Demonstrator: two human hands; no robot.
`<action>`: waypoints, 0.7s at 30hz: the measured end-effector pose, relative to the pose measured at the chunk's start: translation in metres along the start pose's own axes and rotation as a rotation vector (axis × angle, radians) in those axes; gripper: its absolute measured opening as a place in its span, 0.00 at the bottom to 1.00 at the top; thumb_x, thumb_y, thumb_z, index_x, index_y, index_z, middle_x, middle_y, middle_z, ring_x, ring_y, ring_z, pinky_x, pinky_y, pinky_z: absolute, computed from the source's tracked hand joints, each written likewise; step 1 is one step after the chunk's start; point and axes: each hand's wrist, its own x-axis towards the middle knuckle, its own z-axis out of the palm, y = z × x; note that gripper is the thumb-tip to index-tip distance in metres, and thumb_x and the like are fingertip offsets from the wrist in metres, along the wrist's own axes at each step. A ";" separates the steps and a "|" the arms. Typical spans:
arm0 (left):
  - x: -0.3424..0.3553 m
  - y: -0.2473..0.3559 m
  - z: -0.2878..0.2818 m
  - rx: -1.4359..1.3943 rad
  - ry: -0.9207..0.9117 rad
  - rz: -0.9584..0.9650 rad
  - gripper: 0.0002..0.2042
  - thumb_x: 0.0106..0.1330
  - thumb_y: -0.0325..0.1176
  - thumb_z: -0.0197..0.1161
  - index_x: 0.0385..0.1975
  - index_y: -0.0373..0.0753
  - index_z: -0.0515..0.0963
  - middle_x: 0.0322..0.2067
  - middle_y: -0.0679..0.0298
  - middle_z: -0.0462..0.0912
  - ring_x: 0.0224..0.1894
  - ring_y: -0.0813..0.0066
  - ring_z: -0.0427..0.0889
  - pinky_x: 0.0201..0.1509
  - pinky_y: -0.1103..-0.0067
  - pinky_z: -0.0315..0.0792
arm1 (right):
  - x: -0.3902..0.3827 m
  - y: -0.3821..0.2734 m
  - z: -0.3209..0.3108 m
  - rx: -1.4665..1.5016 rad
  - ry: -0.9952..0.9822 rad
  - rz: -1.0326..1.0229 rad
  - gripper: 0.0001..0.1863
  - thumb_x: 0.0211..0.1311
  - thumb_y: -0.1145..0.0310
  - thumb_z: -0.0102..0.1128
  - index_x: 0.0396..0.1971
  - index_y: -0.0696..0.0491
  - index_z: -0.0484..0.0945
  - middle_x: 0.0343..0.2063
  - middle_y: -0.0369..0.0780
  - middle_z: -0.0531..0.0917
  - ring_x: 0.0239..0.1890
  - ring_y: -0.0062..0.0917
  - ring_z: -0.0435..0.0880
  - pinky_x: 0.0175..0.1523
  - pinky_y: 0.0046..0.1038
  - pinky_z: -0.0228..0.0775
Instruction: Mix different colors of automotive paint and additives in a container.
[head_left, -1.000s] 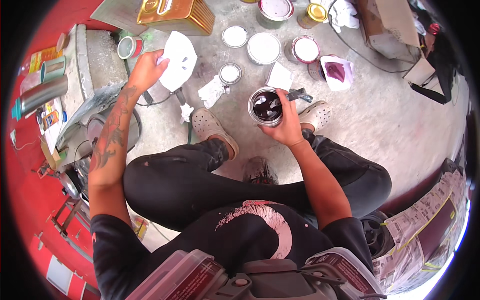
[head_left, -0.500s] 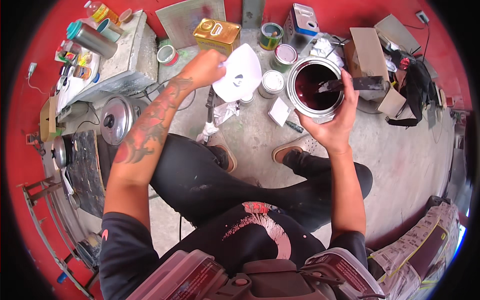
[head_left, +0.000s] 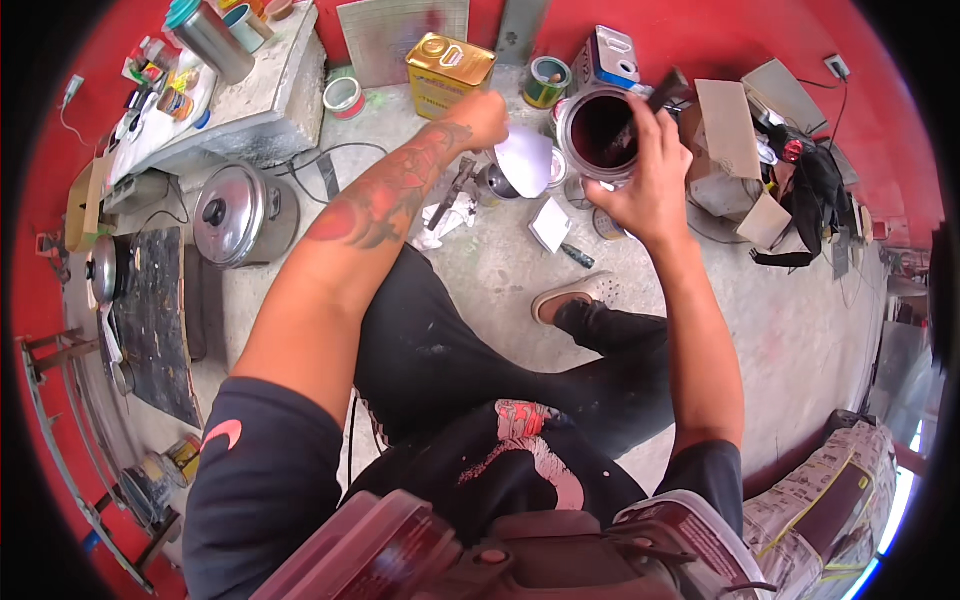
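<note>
My left hand [head_left: 483, 122] is closed on the edge of a white paper paint strainer [head_left: 528, 160]. Partly covered by the strainer is a dark, rounded cup [head_left: 493, 185]. A dark tool [head_left: 455, 195] lies beside it over a crumpled white rag [head_left: 445, 222]. In my right hand [head_left: 652, 180] is an open metal paint can [head_left: 568, 140], tilted toward the strainer, with dark red paint [head_left: 605, 135] inside. A flat dark stirring blade [head_left: 668, 90] crosses the can's mouth, and my fingers reach over it. Whether paint is flowing cannot be made out.
A gold solvent tin [head_left: 450, 75], a blue-and-white tin [head_left: 612, 58] and a green can [head_left: 547, 82] stand by the red wall. Cardboard boxes [head_left: 730, 130] are at right. A lidded pot [head_left: 240, 215] and a concrete ledge [head_left: 270, 90] lie left. A white pad [head_left: 549, 225] is on the floor.
My left hand and the strainer have moved right, toward the paint can. The can has moved slightly left and tilts toward the strainer. The view has shifted a little.
</note>
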 end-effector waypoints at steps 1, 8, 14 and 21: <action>0.005 -0.011 0.005 -0.037 -0.055 -0.067 0.10 0.62 0.26 0.57 0.32 0.30 0.85 0.20 0.56 0.83 0.19 0.69 0.84 0.26 0.70 0.78 | -0.001 0.003 0.008 0.017 0.031 0.033 0.57 0.31 0.62 0.79 0.70 0.48 0.64 0.60 0.47 0.72 0.60 0.44 0.74 0.59 0.45 0.63; -0.004 -0.163 -0.024 -0.221 0.119 -0.206 0.17 0.68 0.39 0.64 0.46 0.30 0.84 0.38 0.59 0.87 0.43 0.73 0.81 0.50 0.71 0.75 | -0.027 0.028 -0.009 0.104 0.149 0.205 0.57 0.33 0.63 0.80 0.70 0.54 0.62 0.55 0.48 0.75 0.55 0.47 0.74 0.61 0.46 0.66; -0.051 -0.229 -0.009 -0.198 0.124 -0.383 0.15 0.68 0.38 0.65 0.43 0.31 0.85 0.32 0.56 0.88 0.35 0.71 0.85 0.45 0.73 0.76 | -0.064 0.051 -0.025 0.157 0.166 0.348 0.59 0.35 0.65 0.83 0.71 0.59 0.60 0.59 0.48 0.70 0.61 0.40 0.73 0.66 0.39 0.67; -0.068 -0.297 0.100 -0.308 0.042 -0.634 0.11 0.64 0.35 0.70 0.37 0.32 0.85 0.26 0.58 0.86 0.29 0.71 0.85 0.39 0.74 0.76 | -0.091 0.063 -0.007 0.223 0.115 0.527 0.61 0.38 0.66 0.82 0.74 0.60 0.55 0.65 0.49 0.66 0.68 0.39 0.69 0.72 0.39 0.62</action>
